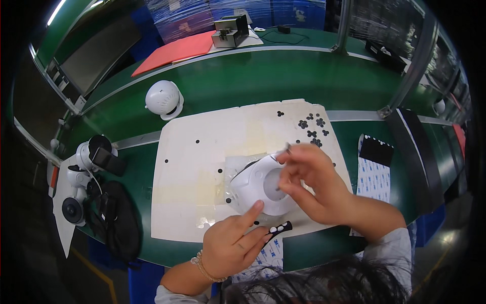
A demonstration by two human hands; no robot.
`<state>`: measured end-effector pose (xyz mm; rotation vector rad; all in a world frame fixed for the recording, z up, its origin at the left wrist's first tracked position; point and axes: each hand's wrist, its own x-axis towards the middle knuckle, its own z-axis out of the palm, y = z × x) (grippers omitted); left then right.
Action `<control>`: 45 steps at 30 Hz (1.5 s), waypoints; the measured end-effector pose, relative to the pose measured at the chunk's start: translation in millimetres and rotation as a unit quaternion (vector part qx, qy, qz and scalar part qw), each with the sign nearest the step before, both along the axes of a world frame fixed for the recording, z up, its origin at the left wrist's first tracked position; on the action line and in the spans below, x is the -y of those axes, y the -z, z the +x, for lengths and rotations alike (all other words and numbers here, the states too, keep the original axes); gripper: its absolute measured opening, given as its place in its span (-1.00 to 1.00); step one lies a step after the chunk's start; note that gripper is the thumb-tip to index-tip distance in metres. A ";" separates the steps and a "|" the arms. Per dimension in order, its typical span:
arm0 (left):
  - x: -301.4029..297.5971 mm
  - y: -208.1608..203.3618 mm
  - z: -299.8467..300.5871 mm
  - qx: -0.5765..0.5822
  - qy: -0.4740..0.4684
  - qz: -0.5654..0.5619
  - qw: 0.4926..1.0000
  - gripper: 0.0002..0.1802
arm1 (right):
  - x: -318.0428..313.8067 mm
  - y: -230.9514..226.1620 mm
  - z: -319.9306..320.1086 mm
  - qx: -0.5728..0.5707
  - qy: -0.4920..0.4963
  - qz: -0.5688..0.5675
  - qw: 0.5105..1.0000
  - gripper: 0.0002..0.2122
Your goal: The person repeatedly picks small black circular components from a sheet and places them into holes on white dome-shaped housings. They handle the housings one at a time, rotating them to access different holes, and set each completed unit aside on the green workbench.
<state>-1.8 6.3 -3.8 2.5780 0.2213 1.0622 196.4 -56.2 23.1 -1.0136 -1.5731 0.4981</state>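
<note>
A white rounded plastic housing [250, 185] with a round recess lies tilted on clear film at the middle of the pale board [187, 187]. The index finger of my left hand [228, 245] stretches onto its near edge. The other fingers of that hand curl round a sheet of black adhesive pads [280, 229], its black end marked by white round gaps. Above the housing's right side is my right hand [321, 190], fingers bent. A small black pad [288, 148] appears at its fingertips, partly hidden.
Loose black pads [314, 134] cluster at the board's far right. A white-backed pad sheet [374, 175] lies right of it. One white camera-like device [164, 99] stands behind; other white devices [76, 177] and a black bag [119, 223] are at left. Metal posts [412, 66] rise at right.
</note>
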 end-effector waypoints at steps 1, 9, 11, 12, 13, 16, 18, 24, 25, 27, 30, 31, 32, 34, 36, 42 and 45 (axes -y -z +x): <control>-1.1 2.4 -1.5 -0.013 0.002 0.012 1.000 -0.81 | -8.9 -4.7 1.4 -0.006 -0.010 -0.022 1.000 -0.52; -2.7 0.9 -6.5 -0.056 -0.002 0.010 0.998 -0.78 | -27.9 -17.4 2.2 0.055 -0.044 -0.105 0.992 -0.43; -3.6 2.2 -9.1 -0.058 0.002 0.011 0.998 -0.74 | -27.4 -18.6 -1.6 0.032 -0.042 -0.111 0.992 -0.46; -3.3 2.3 -9.2 -0.057 0.000 0.011 0.998 -0.73 | -26.9 -19.0 -3.9 0.012 -0.038 -0.114 0.993 -0.48; -2.6 2.7 -9.1 -0.056 -0.001 0.012 0.998 -0.72 | -26.5 -19.2 -5.4 -0.008 -0.034 -0.116 0.993 -0.50; -3.4 1.8 -9.5 -0.055 0.003 0.010 0.998 -0.71 | -26.2 -19.5 -6.2 0.003 -0.029 -0.118 0.993 -0.50; -4.0 2.0 -10.3 -0.056 0.005 0.009 0.998 -0.72 | -25.6 -20.6 -6.8 -0.003 -0.031 -0.123 0.992 -0.50; -3.6 1.8 -10.0 -0.051 -0.001 0.012 0.999 -0.74 | -26.5 -16.3 -6.7 0.016 -0.028 -0.104 0.994 -0.50; -3.8 1.9 -9.6 -0.051 0.000 0.012 0.999 -0.74 | -26.2 -15.7 -6.5 0.024 -0.027 -0.099 0.994 -0.51; -4.1 2.2 -8.5 -0.053 0.001 0.014 0.998 -0.75 | -25.2 -15.8 -7.1 0.046 -0.010 -0.069 0.996 -0.52; -4.3 2.2 -7.8 -0.055 -0.004 0.018 0.998 -0.78 | -25.5 -15.1 -7.1 0.179 0.037 0.042 0.982 -0.53; -4.1 2.0 -8.7 -0.055 -0.006 0.017 0.998 -0.79 | -25.7 -15.1 -8.1 0.238 0.055 0.091 0.965 -0.53; -4.0 1.8 -9.5 -0.054 -0.008 0.015 0.998 -0.80 | -23.8 -15.2 -8.4 0.260 0.056 0.116 0.957 -0.53; -4.5 2.7 -8.3 -0.052 -0.009 0.017 0.998 -0.82 | -16.5 -13.3 -5.4 0.304 0.056 0.165 0.936 -0.55; -4.9 3.1 -7.8 -0.049 -0.010 0.019 0.999 -0.83 | -11.4 -13.3 -5.1 0.311 0.079 0.138 0.937 -0.56; -3.0 1.9 -4.5 -0.049 -0.019 0.020 0.998 -0.85 | 7.6 11.0 0.1 0.155 0.061 0.081 0.983 -0.53; -3.1 3.7 -3.5 -0.043 -0.019 0.019 0.999 -0.85 | 14.1 14.0 -1.3 0.156 0.046 0.022 0.986 -0.53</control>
